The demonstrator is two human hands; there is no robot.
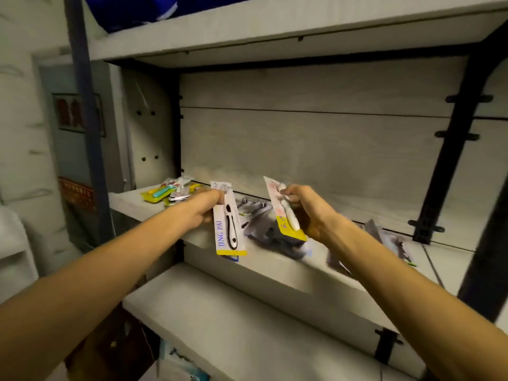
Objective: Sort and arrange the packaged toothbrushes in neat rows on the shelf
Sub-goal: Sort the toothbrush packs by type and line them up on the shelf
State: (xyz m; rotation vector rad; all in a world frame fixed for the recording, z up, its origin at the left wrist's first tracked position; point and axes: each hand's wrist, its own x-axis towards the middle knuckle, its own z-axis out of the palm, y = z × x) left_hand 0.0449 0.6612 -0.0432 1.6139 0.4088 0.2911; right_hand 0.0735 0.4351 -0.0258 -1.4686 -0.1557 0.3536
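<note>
Pale grey wooden shelving on a dark metal frame filled the view, with a pale board shelf at about chest height and a plank back wall behind it. Both bare arms reached in over that shelf. The left hand pinched the top of a blister-packed toothbrush with a black-and-white handle on a white card with a yellow bottom edge, which hung upright just in front of the shelf's edge. The right hand gripped a second carded toothbrush with a white handle and a yellow-cornered backing, tilted with its top leaning left. Between and behind the two packs, a blurred heap of grey and dark packages lay on the board. At the shelf's far left sat a small pile of yellow, teal and red packs. More grey packages lay to the right, too blurred to read.
</note>
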